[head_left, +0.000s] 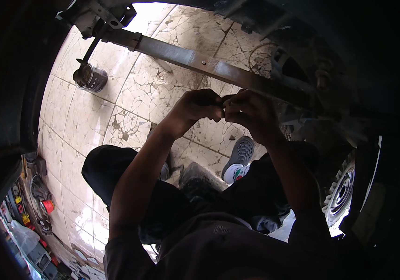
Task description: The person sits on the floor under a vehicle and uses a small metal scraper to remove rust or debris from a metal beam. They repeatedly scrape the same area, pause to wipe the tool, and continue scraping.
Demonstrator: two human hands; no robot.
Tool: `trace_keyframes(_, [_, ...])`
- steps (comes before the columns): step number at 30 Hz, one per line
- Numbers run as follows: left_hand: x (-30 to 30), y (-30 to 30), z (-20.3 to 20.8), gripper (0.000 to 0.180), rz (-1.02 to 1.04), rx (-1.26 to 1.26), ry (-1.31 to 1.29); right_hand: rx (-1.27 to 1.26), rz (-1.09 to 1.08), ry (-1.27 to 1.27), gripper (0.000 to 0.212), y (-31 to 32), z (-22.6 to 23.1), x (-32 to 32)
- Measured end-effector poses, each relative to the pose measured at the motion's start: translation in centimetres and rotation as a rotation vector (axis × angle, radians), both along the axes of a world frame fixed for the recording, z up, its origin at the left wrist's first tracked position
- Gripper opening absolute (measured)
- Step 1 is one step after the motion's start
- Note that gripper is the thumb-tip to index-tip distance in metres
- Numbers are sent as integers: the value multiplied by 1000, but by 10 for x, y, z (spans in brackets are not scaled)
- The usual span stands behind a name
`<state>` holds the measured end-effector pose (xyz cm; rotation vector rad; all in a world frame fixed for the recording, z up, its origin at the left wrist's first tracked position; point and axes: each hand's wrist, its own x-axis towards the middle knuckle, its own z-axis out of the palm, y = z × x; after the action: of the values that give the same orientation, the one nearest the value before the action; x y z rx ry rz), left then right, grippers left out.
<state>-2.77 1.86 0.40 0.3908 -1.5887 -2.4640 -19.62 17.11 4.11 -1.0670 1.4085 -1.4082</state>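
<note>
Both hands are raised close together in front of me, just on the near side of a long metal bar (pixel 172 52). My left hand (pixel 199 106) is closed, thumb and fingers bent toward the right. Facing it, my right hand (pixel 249 112) is closed too, its fingertips pinched. Between them shows a small dark piece (pixel 228 99), too dim to name; both hands seem to grip it. The bar runs from a bracket (pixel 109 16) at the upper left down to dark parts at the right.
On the cracked tile floor (pixel 139 86) stands an open can (pixel 92 78) at the left. A tyred wheel (pixel 342 189) is at the lower right. Tools and a clear plastic bag (pixel 25 235) lie at the lower left. Dark vehicle bodywork closes in above and on both sides.
</note>
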Motion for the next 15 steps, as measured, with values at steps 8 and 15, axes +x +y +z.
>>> trace_keyframes(8, [3,-8,29,29,149,-120,-28,79,-135,173,41,-19,11,0])
trace_keyframes(15, [5,-9,29,28,232,-298,-137,20,-134,342,43,-36,-7,3])
